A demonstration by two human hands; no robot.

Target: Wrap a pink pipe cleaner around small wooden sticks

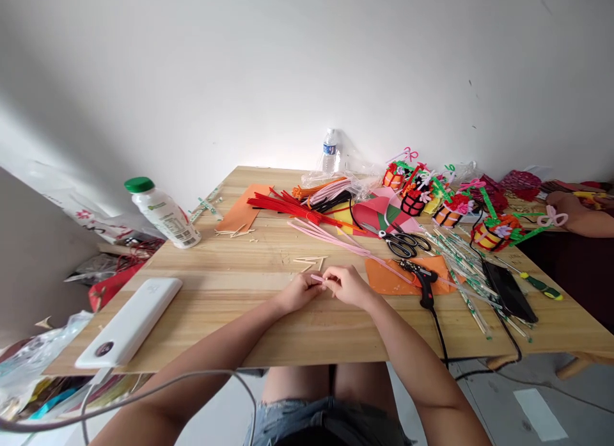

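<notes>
My left hand (300,291) and my right hand (348,285) meet over the middle of the wooden table (268,331). Both pinch a short pink pipe cleaner piece (317,278) between their fingertips. A few small wooden sticks (311,261) lie just beyond the hands. Long pink pipe cleaners (330,237) stretch across the table behind them.
A black glue gun (421,281) lies on orange paper at my right, with black scissors (403,243) behind it. Red pipe cleaners (283,206), pipe-cleaner flower baskets (492,231), a phone (508,291), a white power bank (129,321), a green-capped bottle (163,212) and a water bottle (329,151) sit around. Another person's arm (580,217) rests far right.
</notes>
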